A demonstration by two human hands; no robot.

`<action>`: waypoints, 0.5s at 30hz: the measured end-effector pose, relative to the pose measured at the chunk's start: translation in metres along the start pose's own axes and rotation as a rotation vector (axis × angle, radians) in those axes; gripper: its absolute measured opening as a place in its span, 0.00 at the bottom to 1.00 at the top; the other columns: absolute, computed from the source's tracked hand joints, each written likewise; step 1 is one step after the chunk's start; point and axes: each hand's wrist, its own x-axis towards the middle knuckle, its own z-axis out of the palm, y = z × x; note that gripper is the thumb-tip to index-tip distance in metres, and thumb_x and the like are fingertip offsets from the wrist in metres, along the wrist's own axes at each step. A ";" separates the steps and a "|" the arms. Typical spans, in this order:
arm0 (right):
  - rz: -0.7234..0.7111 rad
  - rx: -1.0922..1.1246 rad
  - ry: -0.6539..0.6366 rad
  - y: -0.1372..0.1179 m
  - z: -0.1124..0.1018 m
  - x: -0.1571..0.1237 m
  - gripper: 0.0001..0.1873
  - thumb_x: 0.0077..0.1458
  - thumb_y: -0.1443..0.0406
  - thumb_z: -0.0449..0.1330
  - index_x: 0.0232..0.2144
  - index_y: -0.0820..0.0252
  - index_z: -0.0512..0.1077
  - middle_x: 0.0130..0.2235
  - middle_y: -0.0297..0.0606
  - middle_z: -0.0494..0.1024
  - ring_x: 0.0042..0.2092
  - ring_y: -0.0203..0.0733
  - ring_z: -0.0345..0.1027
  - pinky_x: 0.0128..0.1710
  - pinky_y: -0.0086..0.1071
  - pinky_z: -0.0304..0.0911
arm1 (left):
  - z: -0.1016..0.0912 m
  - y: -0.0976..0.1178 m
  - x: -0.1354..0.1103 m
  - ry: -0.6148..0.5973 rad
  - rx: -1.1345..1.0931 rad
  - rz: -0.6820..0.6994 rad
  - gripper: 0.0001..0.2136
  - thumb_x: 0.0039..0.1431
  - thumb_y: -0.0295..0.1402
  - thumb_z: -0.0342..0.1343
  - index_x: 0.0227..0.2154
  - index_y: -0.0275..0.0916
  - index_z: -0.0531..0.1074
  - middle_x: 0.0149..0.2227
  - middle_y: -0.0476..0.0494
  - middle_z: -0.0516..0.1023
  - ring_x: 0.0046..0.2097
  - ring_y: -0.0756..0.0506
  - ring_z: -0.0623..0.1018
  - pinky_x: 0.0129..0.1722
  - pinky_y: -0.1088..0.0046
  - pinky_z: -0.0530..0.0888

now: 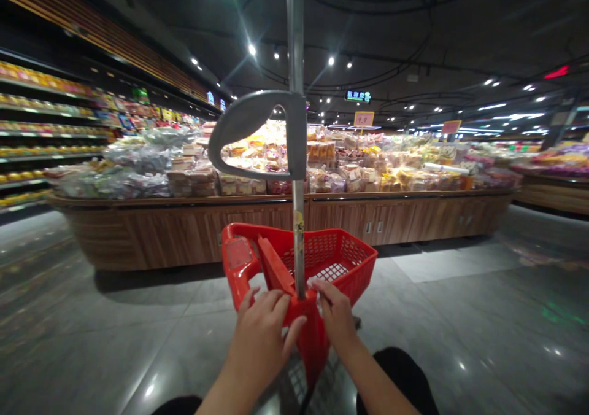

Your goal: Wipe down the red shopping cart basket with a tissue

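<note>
- The left hand lies at the near rim of the red cart, fingers loosely spread and clasping nothing, thumb out to the side.
- The right hand has bent fingers at the cart's edge, just beside the foot of the metal pole; a small pale patch shows at its fingertips, and whether it grips anything I cannot tell.
- The cart stands directly before the person, its basket with lattice walls and floor to the right.
- The pole rises upright from the near end, bearing a yellow sticker and, higher, a grey loop handle.
- Underneath is a glossy grey tiled floor that mirrors the lights.
- Beyond the cart runs a wood-panelled counter with rounded ends, heaped with packaged goods.
- A price sign reading 9.9 stands above them.
- Stocked shelves line the left wall.
- Overhead, the dark ceiling carries bright spotlights.
</note>
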 end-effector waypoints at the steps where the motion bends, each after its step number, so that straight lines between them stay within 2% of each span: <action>1: 0.002 0.006 -0.002 -0.006 0.002 -0.003 0.19 0.54 0.73 0.51 0.44 0.56 0.75 0.46 0.40 0.78 0.49 0.43 0.71 0.53 0.42 0.65 | 0.000 0.003 0.002 -0.028 0.048 -0.051 0.07 0.55 0.37 0.54 0.34 0.40 0.73 0.34 0.44 0.78 0.38 0.41 0.76 0.49 0.53 0.66; 3: -0.027 0.022 -0.031 -0.016 0.006 -0.009 0.20 0.56 0.72 0.51 0.48 0.55 0.73 0.48 0.40 0.77 0.51 0.43 0.69 0.54 0.42 0.64 | 0.000 0.003 0.006 -0.070 0.128 -0.107 0.06 0.54 0.36 0.55 0.30 0.40 0.73 0.31 0.44 0.78 0.37 0.39 0.75 0.45 0.53 0.66; 6: -0.104 0.019 -0.101 -0.021 0.007 -0.015 0.22 0.56 0.72 0.51 0.52 0.53 0.70 0.52 0.38 0.74 0.54 0.41 0.66 0.57 0.40 0.61 | -0.001 -0.008 0.006 -0.098 0.159 -0.107 0.04 0.53 0.35 0.56 0.27 0.42 0.74 0.28 0.45 0.77 0.36 0.38 0.74 0.43 0.54 0.65; 10: -0.076 -0.030 -0.104 -0.013 0.002 -0.014 0.22 0.56 0.74 0.50 0.49 0.54 0.72 0.50 0.37 0.75 0.53 0.41 0.68 0.57 0.41 0.62 | -0.002 -0.022 0.003 -0.095 0.135 -0.112 0.04 0.53 0.34 0.55 0.28 0.42 0.74 0.27 0.46 0.77 0.36 0.39 0.74 0.45 0.52 0.64; 15: -0.063 -0.019 -0.145 -0.009 0.007 -0.012 0.21 0.56 0.73 0.50 0.49 0.54 0.72 0.51 0.37 0.75 0.54 0.41 0.67 0.57 0.40 0.61 | -0.001 -0.018 0.005 -0.113 0.187 -0.144 0.05 0.53 0.32 0.55 0.30 0.39 0.74 0.32 0.43 0.78 0.38 0.38 0.75 0.51 0.48 0.59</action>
